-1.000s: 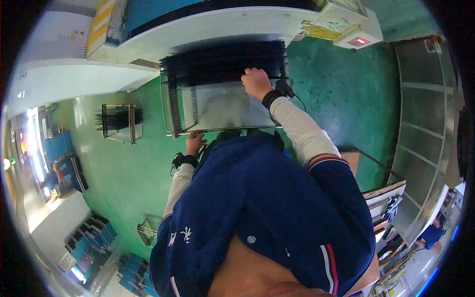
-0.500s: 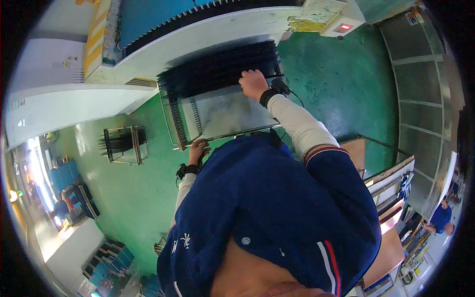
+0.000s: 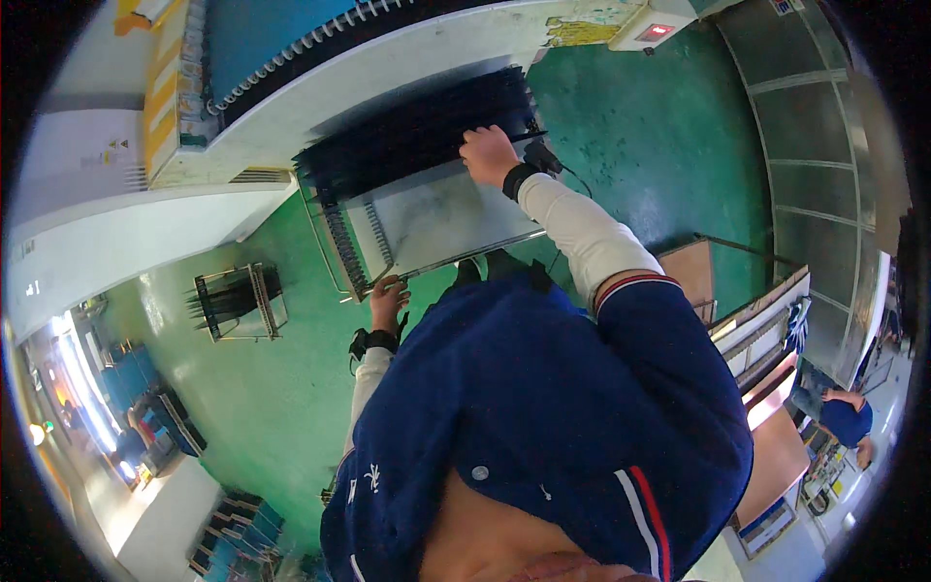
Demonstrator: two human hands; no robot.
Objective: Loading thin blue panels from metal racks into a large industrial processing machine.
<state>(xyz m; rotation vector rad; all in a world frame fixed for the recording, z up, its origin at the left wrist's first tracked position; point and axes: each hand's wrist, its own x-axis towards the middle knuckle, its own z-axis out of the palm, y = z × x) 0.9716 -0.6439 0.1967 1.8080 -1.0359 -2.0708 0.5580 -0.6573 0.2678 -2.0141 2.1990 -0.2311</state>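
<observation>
In front of me stands a metal rack (image 3: 438, 264) with toothed side rails, holding a tight row of thin black panels (image 3: 398, 141) on edge. A pale grey flat surface (image 3: 436, 215) shows in its near half. My right hand (image 3: 488, 153) is closed, fingers curled over the edge of the nearest black panels at the right; the fingertips are partly hidden. My left hand (image 3: 389, 299) is low by the rack's near left corner, fingers closed round its metal rail. Dark bands with small devices sit on both wrists.
A white machine (image 3: 388, 58) with a blue top and a spring-like edge stands just beyond the rack. A smaller rack (image 3: 238, 301) holding dark panels is on the green floor at left. Boards (image 3: 776, 388) lean at right, near another person (image 3: 846, 417).
The whole view has shifted slightly, and my shoes now show by the rack's near edge. Both hands keep about the same places on the rack and panels. The other person at right has moved.
</observation>
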